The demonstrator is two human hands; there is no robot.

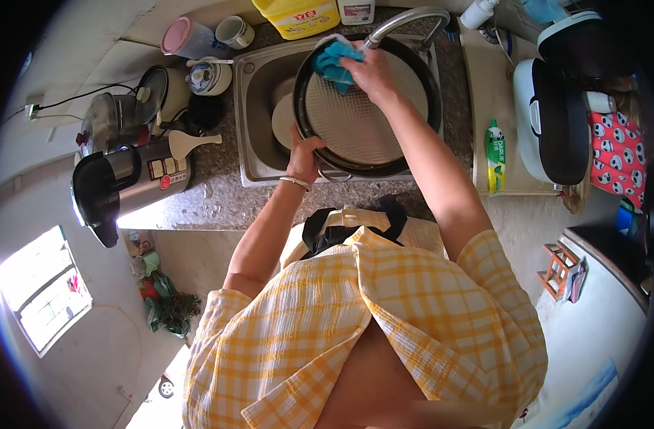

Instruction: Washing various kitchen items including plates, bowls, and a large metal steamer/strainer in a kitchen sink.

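A large round pan (367, 126) with a dark rim and a dimpled metal face is held tilted over the stainless steel sink (240, 134). My left hand (304, 158) grips its rim at the lower left, thumb on the inner side. Bunched in my right hand (372, 75) is a wet blue cloth (335, 61), pressed on the inside of the rim at the upper left. Some white suds show at the cloth's top edge. Partly hidden behind the pan, a pale round dish (282, 124) lies in the basin. The curved metal faucet (407, 20) reaches over my right hand.
Left of the sink stand a blue-and-white lidded jar (210, 78), a mug (234, 32), lidded pots (112, 115), a steel electric water pot (150, 169) and a rice paddle (190, 143). Behind is a yellow jug (300, 19). Rightward lie a toothpaste tube (495, 158) and a rectangular dark-lined pan (563, 128).
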